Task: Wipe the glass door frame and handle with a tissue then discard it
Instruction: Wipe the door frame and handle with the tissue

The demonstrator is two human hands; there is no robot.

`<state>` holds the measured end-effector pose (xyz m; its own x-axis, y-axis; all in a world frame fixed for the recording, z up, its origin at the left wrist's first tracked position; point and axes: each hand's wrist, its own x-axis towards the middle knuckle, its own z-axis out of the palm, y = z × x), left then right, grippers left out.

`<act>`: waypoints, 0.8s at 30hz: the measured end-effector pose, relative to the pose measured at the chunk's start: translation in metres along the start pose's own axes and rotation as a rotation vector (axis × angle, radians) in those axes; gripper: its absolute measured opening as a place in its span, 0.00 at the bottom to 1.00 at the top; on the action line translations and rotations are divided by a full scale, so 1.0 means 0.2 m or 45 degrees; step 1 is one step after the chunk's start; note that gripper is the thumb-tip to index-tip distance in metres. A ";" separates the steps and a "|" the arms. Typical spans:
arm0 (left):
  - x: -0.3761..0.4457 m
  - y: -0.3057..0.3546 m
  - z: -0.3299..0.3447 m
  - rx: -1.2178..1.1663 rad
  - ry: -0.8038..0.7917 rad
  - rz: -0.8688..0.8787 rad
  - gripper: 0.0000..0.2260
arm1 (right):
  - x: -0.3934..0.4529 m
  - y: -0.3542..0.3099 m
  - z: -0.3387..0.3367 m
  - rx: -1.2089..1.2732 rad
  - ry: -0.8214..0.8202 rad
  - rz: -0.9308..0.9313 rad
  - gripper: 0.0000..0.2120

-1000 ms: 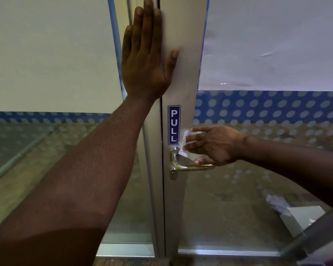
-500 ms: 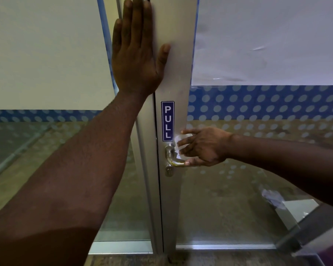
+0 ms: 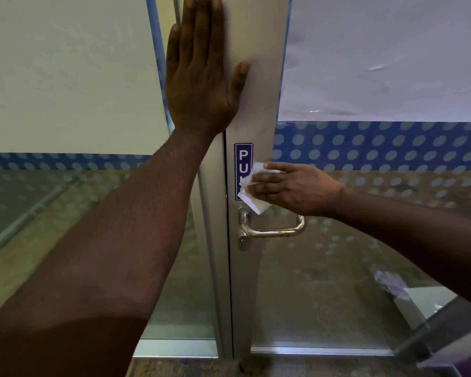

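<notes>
The grey metal door frame [image 3: 253, 281] runs upright through the middle of the view. My left hand [image 3: 199, 77] lies flat against its upper part, fingers straight. My right hand [image 3: 291, 187] presses a white tissue [image 3: 253, 201] against the frame with straight fingers, over the lower half of the blue PULL sticker [image 3: 242, 156]. The brass-toned lever handle [image 3: 272, 229] sits free just below the tissue, with a keyhole cylinder [image 3: 242, 242] under it.
Glass panels [image 3: 337, 281] with frosted film and a blue dotted band flank the frame. A crumpled white scrap [image 3: 390, 282] and a pale box show through the right pane low down. A floor rail [image 3: 321, 349] runs along the bottom.
My right hand left the handle and moved up with the tissue onto the frame over the PULL sticker. My left hand stayed flat on the frame.
</notes>
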<state>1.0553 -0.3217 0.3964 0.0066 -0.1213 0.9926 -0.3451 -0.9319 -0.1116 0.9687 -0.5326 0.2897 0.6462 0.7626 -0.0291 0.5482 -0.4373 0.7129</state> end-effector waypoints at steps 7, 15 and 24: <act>-0.01 -0.01 0.02 0.006 0.010 0.000 0.31 | 0.20 -0.11 0.01 0.067 0.059 -0.065 0.32; 0.00 -0.01 0.01 -0.008 0.010 0.006 0.31 | 0.24 -0.14 0.00 0.239 -0.026 -0.178 0.24; -0.01 -0.01 0.02 0.006 0.026 0.010 0.32 | 0.25 -0.18 -0.03 0.259 -0.178 -0.181 0.23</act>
<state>1.0589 -0.3209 0.3950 -0.0154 -0.1220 0.9924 -0.3406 -0.9325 -0.1200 0.9780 -0.4765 0.2665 0.6146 0.7560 -0.2253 0.7247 -0.4283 0.5398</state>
